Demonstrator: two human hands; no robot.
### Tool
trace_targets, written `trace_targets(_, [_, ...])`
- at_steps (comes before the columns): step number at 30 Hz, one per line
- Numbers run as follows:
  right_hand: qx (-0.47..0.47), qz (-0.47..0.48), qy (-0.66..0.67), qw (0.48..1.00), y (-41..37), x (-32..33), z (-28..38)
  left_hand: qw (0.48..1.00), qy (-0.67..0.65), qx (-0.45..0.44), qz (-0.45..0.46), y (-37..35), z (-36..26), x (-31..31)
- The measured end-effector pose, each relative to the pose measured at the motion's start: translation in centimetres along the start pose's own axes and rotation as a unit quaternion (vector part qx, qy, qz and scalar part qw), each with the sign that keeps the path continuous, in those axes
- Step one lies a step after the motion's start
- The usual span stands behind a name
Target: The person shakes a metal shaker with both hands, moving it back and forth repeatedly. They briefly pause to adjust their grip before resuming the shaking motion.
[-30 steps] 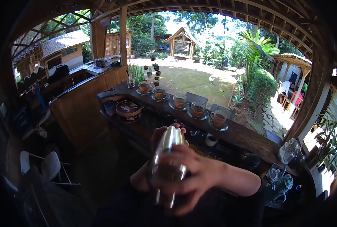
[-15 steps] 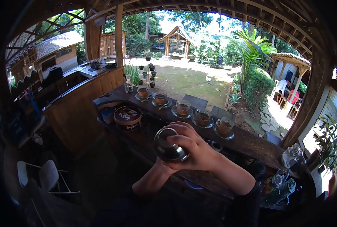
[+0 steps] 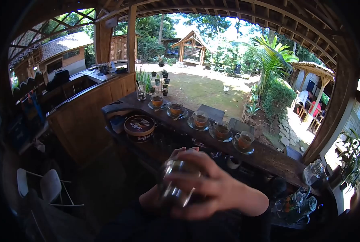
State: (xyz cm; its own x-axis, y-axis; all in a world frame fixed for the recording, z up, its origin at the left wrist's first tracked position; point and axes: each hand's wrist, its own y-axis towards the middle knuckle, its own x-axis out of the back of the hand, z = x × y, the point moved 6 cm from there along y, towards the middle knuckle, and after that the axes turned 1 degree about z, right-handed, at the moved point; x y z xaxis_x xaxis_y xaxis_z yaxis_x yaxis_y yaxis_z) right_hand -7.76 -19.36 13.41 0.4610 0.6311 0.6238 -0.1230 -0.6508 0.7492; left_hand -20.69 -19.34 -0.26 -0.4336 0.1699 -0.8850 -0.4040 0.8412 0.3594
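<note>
Holding metal shaker (image 3: pixel 177 186) up in front of the body, on the near side of the counter (image 3: pixel 277 162) — right hand (image 3: pixel 212 183) grip clenched around it. Left hand (image 3: pixel 151 196) at its other side, mostly hidden, can't tell how closed that grip is. Long axis foreshortened, roughly toward the camera — blurred, exact tilt and which end leads unclear. Glass cups (image 3: pixel 244 140) lined up beyond, round tub (image 3: pixel 139 128) ahead-left.

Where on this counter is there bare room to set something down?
The dark wooden counter is bare between the rightmost glass cup of brown liquid and the clear glass jar. A smaller patch lies left of the tall clear glass. Crowded: the cup row, its glass saucers nearly touching.
</note>
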Motion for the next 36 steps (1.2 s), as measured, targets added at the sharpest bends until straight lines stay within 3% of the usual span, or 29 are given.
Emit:
trace_targets(1, [0.041, 0.044, -0.040, 0.997, 0.5, -0.3, 2.5, 0.996, -0.024, 0.084, 0.011, 0.0, 0.4, -0.1])
trace_targets(2, [0.044, 0.110, -0.040, 0.992, 0.3, -1.0, 4.2, 0.989, -0.001, 0.084, 0.118, 0.2, 0.7, -2.1])
trace_targets(4, [-0.014, 0.116, 0.030, 0.993, -0.4, -1.0, 3.6, 0.988, 0.016, 0.071, 0.135, 0.5, 0.8, -1.4])
trace_targets(5, [0.015, 0.083, 0.007, 0.996, -0.7, -0.6, 2.1, 0.988, 0.012, 0.074, 0.133, 0.3, 1.3, -1.5])
trace_targets(6, [0.043, 0.050, -0.015, 0.998, -1.2, -0.3, -0.3, 0.994, -0.002, 0.068, 0.083, 0.3, 1.6, -1.1])
trace_targets(8, [-0.186, 0.016, 0.042, 0.981, -4.0, -0.8, -5.5, 0.998, -0.030, 0.051, -0.018, 0.0, 2.3, -0.5])
trace_targets(10, [-0.176, -0.012, 0.047, 0.983, -4.7, -0.5, -4.8, 0.992, -0.047, 0.039, -0.115, 0.5, 2.4, -0.4])
trace_targets(12, [-0.025, 0.056, -0.057, 0.996, -2.2, 0.3, 0.5, 0.976, -0.065, 0.027, -0.209, 1.4, 2.4, 0.0])
trace_targets(13, [0.032, 0.039, -0.064, 0.997, -1.7, 0.4, 2.8, 0.996, -0.004, 0.078, 0.035, 3.2, 2.1, 0.3])
trace_targets(14, [0.068, 0.032, -0.061, 0.995, -1.6, 0.2, 4.7, 0.982, 0.054, 0.052, 0.172, 3.3, 1.8, -2.9])
trace_targets(16, [0.092, 0.044, -0.061, 0.993, -2.1, 1.0, 5.8, 0.964, 0.122, 0.028, 0.236, 3.5, 1.7, -4.9])
trace_targets(18, [0.045, -0.021, -0.021, 0.999, -3.3, 2.6, 3.3, 0.993, 0.035, 0.086, 0.070, 4.0, 3.2, -1.1])
trace_targets(19, [0.001, -0.026, -0.018, 0.999, -4.1, 2.8, 1.4, 0.972, -0.161, 0.031, -0.166, 3.4, 4.7, 0.4])
trace_targets(20, [-0.066, -0.013, -0.004, 0.998, -5.8, 2.4, -1.2, 0.972, -0.162, 0.028, -0.165, 3.1, 4.9, 0.4])
trace_targets(21, [-0.174, -0.059, 0.033, 0.983, -6.7, 2.4, -2.8, 0.982, -0.130, 0.033, -0.136, 2.9, 4.9, 0.3])
trace_targets(22, [-0.222, -0.072, 0.088, 0.968, -7.4, 2.6, -3.5, 0.989, -0.098, 0.039, -0.107, 2.7, 4.8, 0.2])
trace_targets(25, [0.017, -0.059, 0.010, 0.998, -4.9, 3.9, 2.2, 0.998, 0.006, 0.054, -0.008, 3.3, 4.2, -0.5])
trace_targets(26, [0.046, -0.036, 0.006, 0.998, -4.1, 4.2, 4.7, 0.997, 0.038, 0.057, 0.018, 3.1, 4.4, -0.6])
trace_targets(28, [0.040, 0.069, -0.038, 0.996, -3.8, 4.3, 8.4, 0.980, 0.105, -0.018, 0.171, 2.8, 4.7, -6.6])
trace_targets(29, [0.042, 0.064, -0.040, 0.996, -4.1, 4.4, 8.1, 0.979, 0.109, -0.005, 0.173, 3.0, 5.0, -6.4])
trace_targets(30, [0.063, 0.001, -0.033, 0.997, -4.5, 5.1, 7.3, 0.978, 0.112, 0.009, 0.175, 3.3, 5.4, -5.7])
trace_targets(31, [0.084, -0.060, -0.026, 0.994, -5.1, 5.8, 6.4, 0.995, 0.049, 0.040, 0.083, 4.0, 6.3, -3.2])
trace_targets(32, [0.028, -0.069, -0.010, 0.997, -5.5, 6.1, 4.6, 0.993, -0.038, 0.037, -0.109, 4.1, 7.9, -2.0])
trace_targets(34, [-0.173, -0.075, 0.042, 0.981, -7.9, 6.4, 0.0, 0.994, -0.047, 0.056, -0.083, 3.6, 9.4, -2.4])
trace_targets(36, [-0.177, -0.081, 0.046, 0.980, -9.0, 6.9, 1.3, 0.993, -0.066, 0.096, -0.027, 3.8, 10.6, -3.0])
